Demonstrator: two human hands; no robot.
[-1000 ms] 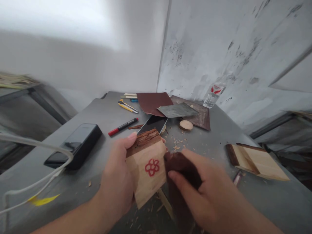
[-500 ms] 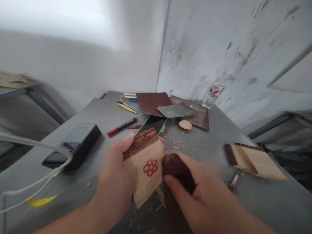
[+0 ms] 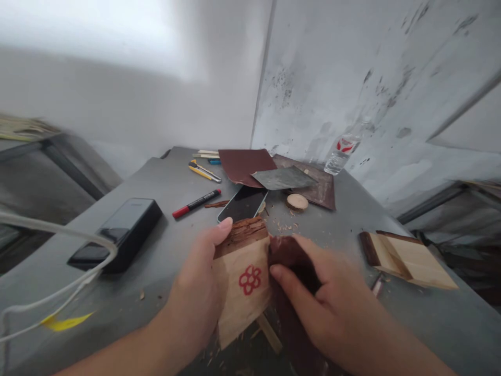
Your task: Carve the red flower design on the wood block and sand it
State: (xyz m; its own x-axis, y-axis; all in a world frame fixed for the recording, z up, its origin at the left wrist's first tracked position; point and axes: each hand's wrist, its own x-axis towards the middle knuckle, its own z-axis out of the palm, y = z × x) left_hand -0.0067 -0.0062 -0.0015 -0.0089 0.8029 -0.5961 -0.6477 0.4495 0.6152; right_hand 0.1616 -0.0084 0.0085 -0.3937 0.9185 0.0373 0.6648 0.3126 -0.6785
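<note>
My left hand is closed around the left side of a flat wood piece with rough bark along its far edge. A red flower outline is drawn on its pale face. In my right hand a folded dark brown sheet of sandpaper is pinched between thumb and fingers, against the right edge of the wood. The sheet's lower part hangs towards me. Under the wood lies a thin wood strip, partly hidden.
Beyond the hands lie a phone, red marker, utility knife, brown sheet, grey sheet and wood slice. A black device and white cable sit left; a wood block and water bottle right.
Both hands have moved slightly to the right with the wood and the sandpaper, and the wood has come a little nearer. More of the phone and the thin wood strip now shows.
</note>
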